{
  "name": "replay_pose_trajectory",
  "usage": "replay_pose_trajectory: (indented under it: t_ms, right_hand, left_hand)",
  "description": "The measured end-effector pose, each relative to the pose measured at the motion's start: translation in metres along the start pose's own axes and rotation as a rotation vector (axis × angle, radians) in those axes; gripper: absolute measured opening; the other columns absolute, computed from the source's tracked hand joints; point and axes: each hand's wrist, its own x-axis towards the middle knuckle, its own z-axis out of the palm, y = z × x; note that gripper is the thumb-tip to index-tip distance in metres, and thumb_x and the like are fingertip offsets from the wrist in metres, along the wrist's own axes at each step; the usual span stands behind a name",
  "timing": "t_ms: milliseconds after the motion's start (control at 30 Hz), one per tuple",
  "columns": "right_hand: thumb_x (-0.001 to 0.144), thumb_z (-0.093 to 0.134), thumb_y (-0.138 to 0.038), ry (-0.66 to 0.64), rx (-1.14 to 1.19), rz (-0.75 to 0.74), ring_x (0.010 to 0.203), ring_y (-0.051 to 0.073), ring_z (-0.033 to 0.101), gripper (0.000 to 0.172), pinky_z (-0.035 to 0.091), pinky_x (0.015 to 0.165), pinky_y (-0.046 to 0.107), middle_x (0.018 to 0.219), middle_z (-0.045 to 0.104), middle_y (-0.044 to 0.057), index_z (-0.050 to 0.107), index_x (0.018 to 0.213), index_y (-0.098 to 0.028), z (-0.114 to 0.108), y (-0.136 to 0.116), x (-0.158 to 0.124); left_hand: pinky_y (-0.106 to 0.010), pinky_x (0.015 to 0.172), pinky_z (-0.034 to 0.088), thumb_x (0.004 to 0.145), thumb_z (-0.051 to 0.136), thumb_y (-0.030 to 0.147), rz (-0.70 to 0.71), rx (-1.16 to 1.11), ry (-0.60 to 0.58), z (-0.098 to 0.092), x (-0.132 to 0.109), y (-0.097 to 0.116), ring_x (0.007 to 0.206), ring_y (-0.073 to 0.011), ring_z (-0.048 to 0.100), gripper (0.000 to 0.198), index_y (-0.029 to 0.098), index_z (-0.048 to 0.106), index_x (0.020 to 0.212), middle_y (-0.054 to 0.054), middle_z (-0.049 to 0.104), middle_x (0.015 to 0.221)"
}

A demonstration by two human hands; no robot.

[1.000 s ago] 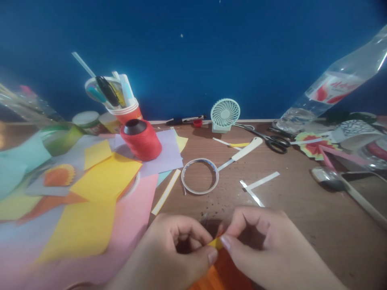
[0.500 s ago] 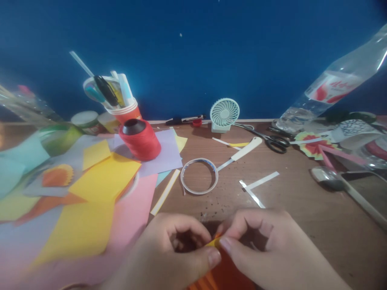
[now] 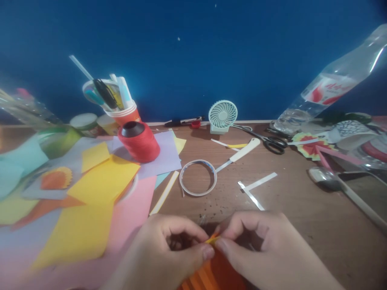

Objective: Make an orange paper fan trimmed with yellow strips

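From my side, I see left hand (image 3: 169, 247) and right hand (image 3: 263, 249) both pinching small yellow piece (image 3: 212, 240) at six o'clock. Orange paper (image 3: 204, 280) below seems already pleated; how much is left, cannot tell. Tape roll (image 3: 198, 195) lies toward twelve.

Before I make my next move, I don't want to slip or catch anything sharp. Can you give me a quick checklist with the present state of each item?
1. Left hand has a grip on the yellow strip: ok, it pinches it.
2. Right hand has a grip on the strip too: ok, at the other end.
3. Orange paper whole and undamaged: cannot tell, hands and frame edge hide parts.
4. Tape roll clear of both hands: ok, it lies apart, beyond them.
5. Knife blade covered: not ok, bare metal shows near the tape roll.
6. Scissors away from hands: ok, farther back.
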Motion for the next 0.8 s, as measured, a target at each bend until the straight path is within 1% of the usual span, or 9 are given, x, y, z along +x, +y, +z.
replay_pose_trajectory:
  t_ms: [167, 267, 367, 567, 800]
  right_hand:
    - [0.062, 0.054, -0.017, 0.033, 0.009, -0.012, 0.054, 0.013, 0.06, 0.014, 0.043, 0.049, 0.019, 0.058, 0.067, -0.001, 0.056, 0.048, -0.02, 0.0009, -0.0008, 0.0002]
    - [0.061, 0.053, -0.018, 0.022, 0.025, -0.016, 0.051, 0.012, 0.057, 0.013, 0.042, 0.047, 0.019, 0.055, 0.065, -0.001, 0.053, 0.048, -0.019, 0.0014, -0.0013, -0.0005]
    - [0.06, 0.052, -0.019, 0.004, 0.042, -0.014, 0.05, 0.012, 0.055, 0.012, 0.04, 0.046, 0.019, 0.053, 0.063, -0.001, 0.05, 0.048, -0.019, 0.0019, -0.0009, -0.0009]
    - [0.058, 0.052, -0.016, 0.003, 0.038, -0.017, 0.049, 0.011, 0.053, 0.013, 0.039, 0.046, 0.019, 0.052, 0.06, -0.001, 0.046, 0.047, -0.019, 0.0033, -0.0009, -0.0008]
    - [0.058, 0.055, -0.02, -0.045, 0.129, 0.026, 0.052, 0.014, 0.056, 0.009, 0.04, 0.047, 0.023, 0.057, 0.063, 0.001, 0.049, 0.051, -0.02, 0.0018, 0.0028, 0.0004]
  left_hand:
    - [-0.026, 0.052, 0.035, 0.058, 0.065, 0.034, 0.044, 0.025, 0.003, 0.0001, 0.0001, -0.0028, 0.053, -0.0133, 0.047, 0.017, 0.017, 0.067, 0.057, -0.001, 0.055, 0.054]
    - [-0.025, 0.05, 0.033, 0.059, 0.062, 0.03, 0.095, 0.02, -0.009, 0.0004, -0.0006, -0.004, 0.052, -0.012, 0.045, 0.014, 0.017, 0.066, 0.055, 0.0, 0.052, 0.053]
    - [-0.024, 0.049, 0.032, 0.06, 0.061, 0.028, 0.115, 0.024, -0.021, 0.001, -0.0012, -0.0039, 0.051, -0.0112, 0.044, 0.013, 0.017, 0.064, 0.054, 0.002, 0.05, 0.053]
    - [-0.024, 0.049, 0.033, 0.06, 0.061, 0.029, 0.107, 0.017, -0.039, 0.0015, -0.0021, -0.0019, 0.051, -0.0114, 0.045, 0.014, 0.016, 0.062, 0.054, 0.001, 0.053, 0.053]
    - [-0.024, 0.051, 0.036, 0.06, 0.063, 0.031, 0.065, 0.025, -0.062, 0.0001, -0.0025, -0.0017, 0.055, -0.0128, 0.049, 0.015, 0.017, 0.064, 0.057, 0.0, 0.058, 0.056]
